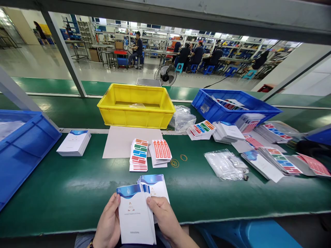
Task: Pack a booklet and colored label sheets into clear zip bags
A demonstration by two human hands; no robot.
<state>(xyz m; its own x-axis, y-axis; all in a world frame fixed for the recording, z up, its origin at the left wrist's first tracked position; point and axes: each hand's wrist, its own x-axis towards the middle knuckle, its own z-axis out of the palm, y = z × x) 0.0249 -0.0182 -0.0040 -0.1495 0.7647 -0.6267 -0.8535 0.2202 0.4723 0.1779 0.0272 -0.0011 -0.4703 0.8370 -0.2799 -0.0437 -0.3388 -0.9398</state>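
A thin stack of white booklets [133, 220] with blue wave tops is held upright between my two hands. My left hand [108, 218] grips its left edge, thumb on the front. On the right edge, my right hand [165, 215] closes with its thumb on the fanned sheets. Behind it, another white booklet [156, 184] with the same blue top shows, partly covered by the stack and my right hand; whether it is held I cannot tell. Just beyond lie a pile of multicoloured sticker sheets [139, 153] and a pile of red sticker sheets [161, 150].
A yellow bin [137, 117] stands at the back, a blue bin [23, 148] at left, another blue bin [232, 112] at back right. A booklet stack [74, 143] sits left. Rubber bands [174, 163], plastic bags [224, 164] and several paper piles [262, 165] lie right.
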